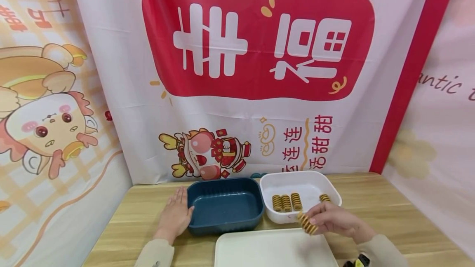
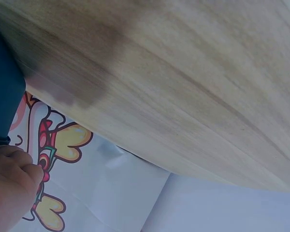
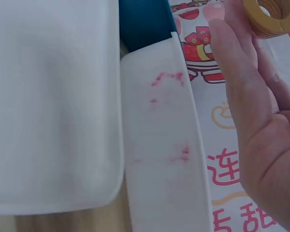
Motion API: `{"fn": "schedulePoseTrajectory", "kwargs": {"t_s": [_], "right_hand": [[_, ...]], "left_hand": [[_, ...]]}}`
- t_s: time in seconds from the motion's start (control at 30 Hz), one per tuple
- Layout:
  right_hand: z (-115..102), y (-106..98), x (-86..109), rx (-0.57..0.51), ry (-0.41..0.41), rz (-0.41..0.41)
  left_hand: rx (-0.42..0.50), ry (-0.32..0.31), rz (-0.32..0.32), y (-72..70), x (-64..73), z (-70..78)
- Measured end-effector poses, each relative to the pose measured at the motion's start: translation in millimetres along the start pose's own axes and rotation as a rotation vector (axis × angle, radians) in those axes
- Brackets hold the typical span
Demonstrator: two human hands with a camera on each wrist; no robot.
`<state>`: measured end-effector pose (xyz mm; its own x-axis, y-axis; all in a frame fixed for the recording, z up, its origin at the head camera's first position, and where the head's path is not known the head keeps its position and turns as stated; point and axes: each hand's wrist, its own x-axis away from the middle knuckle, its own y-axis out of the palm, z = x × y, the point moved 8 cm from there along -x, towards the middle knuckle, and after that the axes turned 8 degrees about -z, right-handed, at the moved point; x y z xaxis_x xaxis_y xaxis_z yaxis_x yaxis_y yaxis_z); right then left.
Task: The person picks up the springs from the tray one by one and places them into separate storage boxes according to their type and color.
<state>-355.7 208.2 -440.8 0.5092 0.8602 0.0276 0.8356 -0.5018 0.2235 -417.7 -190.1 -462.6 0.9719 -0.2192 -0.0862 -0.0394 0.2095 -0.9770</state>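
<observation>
Four ribbed tan coils [image 1: 295,202] left in the white plastic bin [image 1: 278,217], a fifth coil [image 1: 306,223] pinched in the right hand [image 1: 335,218] near the cream rectangular tray [image 1: 259,250], left hand [image 1: 176,213] resting against the dark-blue plastic tub [image 1: 224,230], so probably early days.

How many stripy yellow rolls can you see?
5: three rolls on the left inside the white bin, one roll at its right end, and a fifth roll in the right hand. More could be hidden behind that hand.
</observation>
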Motion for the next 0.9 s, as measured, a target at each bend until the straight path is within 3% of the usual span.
{"fn": "schedulePoseTrajectory", "kwargs": {"t_s": [0.4,0.5,0.67,0.77,0.9], "right_hand": [[-19.2,-53.9,-0.1,0.113,0.06,0.321],[-21.2,-67.0,-1.7,0.19,0.078,0.429],[-18.9,-90.5,-0.8,0.444,0.177,0.746],[-18.5,-99.9,-0.1,0.696,0.271,0.928],[-22.5,-101.7,-1.6,1.039,0.373,1.037]], "left_hand": [[0.005,0.0,-0.004,3.2,-1.5,-2.1],[0.007,0.005,-0.001,2.2,-0.7,-1.6],[0.002,0.001,0.013,0.9,1.0,-1.9],[0.001,-0.003,0.007,1.7,1.6,-1.5],[0.01,-0.003,0.009,1.6,1.2,-0.4]]}}
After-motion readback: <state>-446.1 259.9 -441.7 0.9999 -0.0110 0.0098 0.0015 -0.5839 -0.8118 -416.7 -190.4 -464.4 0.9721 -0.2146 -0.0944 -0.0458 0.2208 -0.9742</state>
